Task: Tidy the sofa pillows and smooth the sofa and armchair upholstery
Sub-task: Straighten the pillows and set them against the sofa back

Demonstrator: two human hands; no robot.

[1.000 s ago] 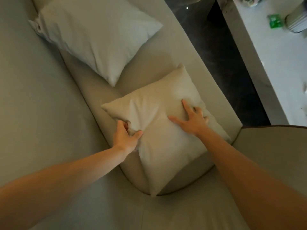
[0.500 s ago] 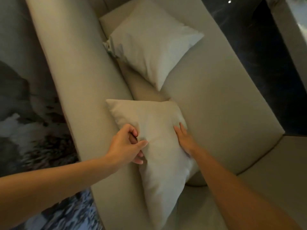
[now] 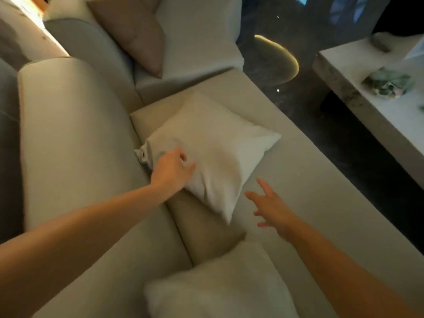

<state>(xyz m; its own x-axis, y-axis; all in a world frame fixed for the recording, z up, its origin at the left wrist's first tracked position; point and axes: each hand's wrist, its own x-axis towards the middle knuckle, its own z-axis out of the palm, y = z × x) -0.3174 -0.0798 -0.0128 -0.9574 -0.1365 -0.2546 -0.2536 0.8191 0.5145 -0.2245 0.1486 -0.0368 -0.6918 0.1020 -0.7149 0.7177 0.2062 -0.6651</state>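
Head view shows our left hand (image 3: 171, 169) gripping the white pillow (image 3: 211, 148) at centre frame, right hand (image 3: 273, 208) open beside it, so smoothing seems undone.

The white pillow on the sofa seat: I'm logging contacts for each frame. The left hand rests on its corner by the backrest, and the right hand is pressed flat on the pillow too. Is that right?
Not quite. The head view shows the left hand on the white pillow at its corner by the backrest, but the right hand is off the pillow, open with fingers spread over the sofa seat beside it.
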